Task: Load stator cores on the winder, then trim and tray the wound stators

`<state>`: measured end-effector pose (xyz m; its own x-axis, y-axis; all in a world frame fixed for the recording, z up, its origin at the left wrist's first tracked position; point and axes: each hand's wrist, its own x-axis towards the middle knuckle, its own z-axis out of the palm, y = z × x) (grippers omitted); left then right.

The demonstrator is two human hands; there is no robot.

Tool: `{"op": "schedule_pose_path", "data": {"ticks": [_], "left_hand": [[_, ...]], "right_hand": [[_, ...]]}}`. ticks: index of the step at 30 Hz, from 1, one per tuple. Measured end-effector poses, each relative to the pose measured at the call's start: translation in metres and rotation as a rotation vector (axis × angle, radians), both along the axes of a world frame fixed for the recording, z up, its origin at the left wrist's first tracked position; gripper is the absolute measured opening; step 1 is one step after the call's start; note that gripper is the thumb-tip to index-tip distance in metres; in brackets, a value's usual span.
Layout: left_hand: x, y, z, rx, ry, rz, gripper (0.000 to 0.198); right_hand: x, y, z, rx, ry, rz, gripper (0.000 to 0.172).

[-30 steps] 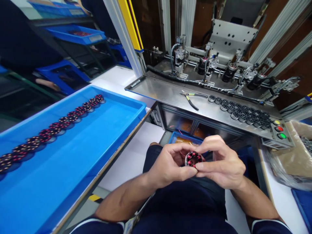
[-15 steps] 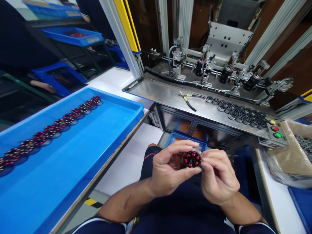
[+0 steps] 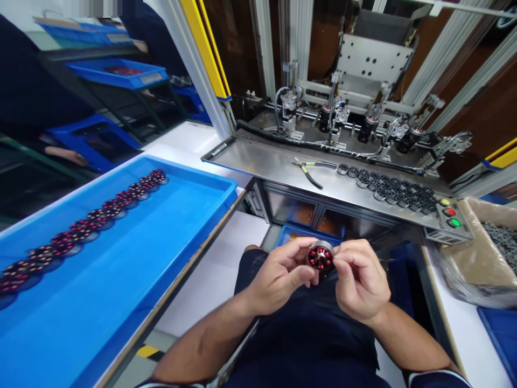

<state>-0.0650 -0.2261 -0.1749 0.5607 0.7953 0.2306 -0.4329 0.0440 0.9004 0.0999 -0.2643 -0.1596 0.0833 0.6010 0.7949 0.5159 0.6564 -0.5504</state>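
Above my lap, my left hand point(image 3: 285, 277) grips a motor stator point(image 3: 321, 257), a small round part with a grey rim and red windings around a pale centre. Its wound face is turned up toward me. My right hand point(image 3: 361, 277) is closed in a pinch at the stator's right edge. Whatever its fingertips hold, perhaps a thin wire end, is too small to make out. Farther off, wire cutters point(image 3: 309, 171) with black and yellow handles lie spread on the metal bench point(image 3: 266, 164).
At left, a blue tray point(image 3: 194, 231) holds a row of wound stators point(image 3: 97, 220). Several black cores point(image 3: 399, 191) stand near the button box point(image 3: 449, 218). Behind is a winding machine point(image 3: 369, 116). A lined carton point(image 3: 464, 253) is at right. Another person's hand point(image 3: 67, 155) shows far left.
The stator has tilted, so its wound face and pale centre show more. My left thumb has drawn back from its lower edge. My right hand stays pinched; the view has shifted slightly.
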Motion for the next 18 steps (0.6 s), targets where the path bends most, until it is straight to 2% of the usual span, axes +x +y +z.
{"op": "schedule_pose_path", "data": {"ticks": [3, 6, 13, 18], "left_hand": [[0.0, 0.001, 0.001, -0.088, -0.04, -0.04, 0.045], [0.001, 0.001, 0.0, -0.139, -0.033, -0.026, 0.045], [0.001, 0.002, -0.004, -0.104, -0.103, -0.06, 0.048], [0.0, 0.003, -0.002, 0.018, -0.197, 0.056, 0.022]], "right_hand": [[0.003, 0.0, 0.005, -0.001, -0.064, 0.006, 0.016], [0.006, -0.001, 0.009, 0.005, -0.116, -0.01, 0.015], [0.01, -0.001, 0.013, -0.068, -0.094, -0.022, 0.017], [0.009, 0.002, 0.019, -0.131, -0.019, 0.014, 0.017]]}}
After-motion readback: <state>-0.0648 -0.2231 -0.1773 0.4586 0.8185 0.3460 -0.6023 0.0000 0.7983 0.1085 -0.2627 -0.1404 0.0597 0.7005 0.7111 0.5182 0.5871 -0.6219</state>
